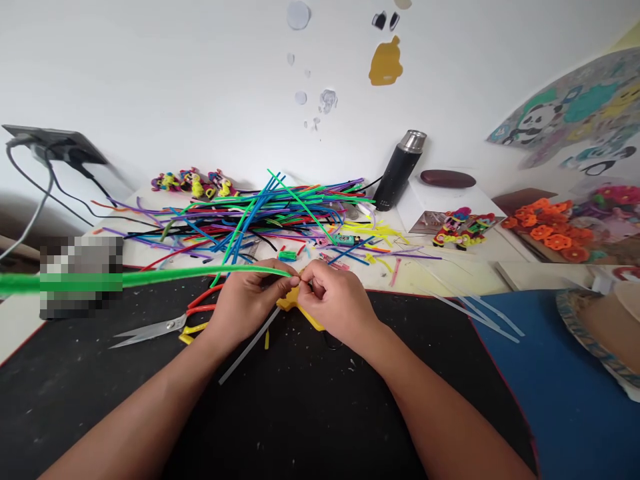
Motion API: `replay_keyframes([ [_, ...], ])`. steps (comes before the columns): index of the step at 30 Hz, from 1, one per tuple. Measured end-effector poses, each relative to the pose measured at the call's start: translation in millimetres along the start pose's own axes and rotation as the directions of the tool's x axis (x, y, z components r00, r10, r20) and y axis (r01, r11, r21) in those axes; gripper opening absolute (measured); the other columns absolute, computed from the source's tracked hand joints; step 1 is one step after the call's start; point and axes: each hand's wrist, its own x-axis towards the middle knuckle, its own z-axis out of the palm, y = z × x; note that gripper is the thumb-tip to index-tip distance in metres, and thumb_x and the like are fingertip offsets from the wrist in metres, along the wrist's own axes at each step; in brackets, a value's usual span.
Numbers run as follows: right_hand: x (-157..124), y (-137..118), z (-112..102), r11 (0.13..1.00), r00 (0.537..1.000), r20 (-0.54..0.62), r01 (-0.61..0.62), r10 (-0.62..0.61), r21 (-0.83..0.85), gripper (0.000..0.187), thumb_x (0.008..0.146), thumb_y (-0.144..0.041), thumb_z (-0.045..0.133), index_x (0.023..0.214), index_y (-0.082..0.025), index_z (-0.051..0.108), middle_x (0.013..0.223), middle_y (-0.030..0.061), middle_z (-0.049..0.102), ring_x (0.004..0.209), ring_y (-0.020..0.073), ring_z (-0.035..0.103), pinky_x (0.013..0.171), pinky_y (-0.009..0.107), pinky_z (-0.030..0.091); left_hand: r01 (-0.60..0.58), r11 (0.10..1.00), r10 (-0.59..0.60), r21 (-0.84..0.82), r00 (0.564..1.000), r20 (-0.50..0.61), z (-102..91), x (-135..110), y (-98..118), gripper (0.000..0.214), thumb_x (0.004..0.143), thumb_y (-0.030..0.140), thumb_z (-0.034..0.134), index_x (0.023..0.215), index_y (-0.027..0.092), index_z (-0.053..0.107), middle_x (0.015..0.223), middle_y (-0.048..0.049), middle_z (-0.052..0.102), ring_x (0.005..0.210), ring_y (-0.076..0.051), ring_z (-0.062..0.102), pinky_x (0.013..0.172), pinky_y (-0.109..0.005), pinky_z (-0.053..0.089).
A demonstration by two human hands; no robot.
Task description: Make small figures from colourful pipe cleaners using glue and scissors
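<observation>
A long green pipe cleaner (165, 276) stretches from the left edge to my fingertips. My left hand (250, 297) pinches it near its end between thumb and fingers. Right beside it, my right hand (333, 293) is closed at the same tip, its fingertips meeting those of the left. Below and partly behind my hands lies a yellow glue gun (311, 319), with a translucent glue stick (250, 345) pointing toward me. Red-handled scissors (165, 330) rest with blades spread left of my left hand. What my fingertips form at the tip is too small to make out.
A heap of colourful pipe cleaners (260, 213) spans the back of the table. Behind it stand small figures (195, 183) and a black thermos (399, 172). Spare glue sticks (493, 319) lie at right, near a round basket (600, 333). Cables (55, 180) hang at left.
</observation>
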Motion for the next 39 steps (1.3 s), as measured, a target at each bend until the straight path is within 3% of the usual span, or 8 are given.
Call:
replay_keyframes([
  [5, 2.7, 0.5, -1.6, 0.960, 0.991, 0.051, -0.135, 0.126, 0.247, 0.013, 0.094, -0.031, 0.059, 0.084, -0.023, 0.061, 0.059, -0.0066, 0.050, 0.052, 0.0115, 0.046, 0.053, 0.025, 0.033, 0.197, 0.926, -0.200, -0.322, 0.979, 0.024, 3.9, 3.9, -6.5, 0.034, 0.071, 0.048, 0.095, 0.076, 0.017, 0.081, 0.067, -0.0056, 0.077, 0.061, -0.019, 0.069, 0.062, -0.028, 0.057],
  [8, 2.9, -0.1, -2.4, 0.913, 0.984, 0.082, -0.175, 0.156, 0.368, 0.016, 0.097, -0.038, 0.059, 0.095, -0.023, 0.064, 0.062, -0.0057, 0.053, 0.053, 0.0129, 0.051, 0.053, 0.026, 0.038, 0.239, 0.843, -0.256, -0.482, 0.966, 0.030, 6.0, 5.5, -6.4, 0.035, 0.066, 0.046, 0.099, 0.075, 0.016, 0.081, 0.065, -0.0051, 0.075, 0.059, -0.017, 0.069, 0.061, -0.026, 0.058],
  [12, 2.0, -1.8, -1.6, 0.901, 0.982, 0.083, -0.190, 0.171, 0.391, 0.015, 0.094, -0.037, 0.064, 0.099, -0.023, 0.064, 0.062, -0.0065, 0.053, 0.053, 0.0135, 0.053, 0.053, 0.026, 0.040, 0.248, 0.792, -0.270, -0.558, 0.962, 0.044, 6.9, 6.3, -4.3, 0.034, 0.063, 0.042, 0.101, 0.076, 0.016, 0.083, 0.067, -0.0052, 0.076, 0.058, -0.014, 0.068, 0.060, -0.024, 0.057],
  [23, 0.4, -0.1, 2.3, 0.938, 0.991, 0.041, -0.137, 0.131, 0.319, 0.016, 0.097, -0.036, 0.062, 0.090, -0.022, 0.066, 0.063, -0.0050, 0.055, 0.056, 0.0125, 0.050, 0.055, 0.026, 0.037, 0.165, 0.886, -0.170, -0.433, 0.985, 0.026, 5.1, 4.0, -11.2, 0.026, 0.077, 0.042, 0.093, 0.079, 0.018, 0.084, 0.068, -0.0045, 0.076, 0.060, -0.015, 0.068, 0.062, -0.025, 0.057],
  [30, -0.2, -2.4, 0.5, 0.983, 0.996, -0.017, -0.079, 0.082, 0.163, 0.014, 0.094, -0.027, 0.061, 0.082, -0.021, 0.065, 0.055, -0.0079, 0.045, 0.050, 0.0104, 0.041, 0.052, 0.026, 0.029, 0.183, 0.929, -0.189, -0.322, 0.982, 0.013, 4.5, 3.0, -8.6, 0.030, 0.073, 0.045, 0.093, 0.076, 0.017, 0.083, 0.064, -0.0054, 0.075, 0.059, -0.018, 0.068, 0.060, -0.028, 0.057],
  [35, 0.6, -4.0, -2.1, 0.992, 0.997, 0.006, -0.074, 0.073, 0.104, 0.014, 0.093, -0.026, 0.061, 0.082, -0.022, 0.066, 0.054, -0.0076, 0.045, 0.049, 0.0110, 0.039, 0.054, 0.027, 0.029, 0.188, 0.949, -0.200, -0.254, 0.979, -0.023, 1.0, 2.1, -2.9, 0.027, 0.071, 0.041, 0.094, 0.079, 0.018, 0.083, 0.066, -0.0045, 0.076, 0.061, -0.019, 0.069, 0.061, -0.029, 0.057],
  [39, 0.3, -3.3, -3.9, 0.993, 0.997, 0.049, -0.069, 0.065, 0.098, 0.012, 0.093, -0.026, 0.060, 0.084, -0.023, 0.067, 0.055, -0.0072, 0.048, 0.050, 0.0116, 0.041, 0.055, 0.028, 0.030, 0.207, 0.937, -0.202, -0.281, 0.978, 0.049, -1.9, 3.5, -8.7, 0.028, 0.074, 0.043, 0.093, 0.071, 0.017, 0.080, 0.066, -0.0051, 0.075, 0.060, -0.018, 0.067, 0.059, -0.028, 0.055],
])
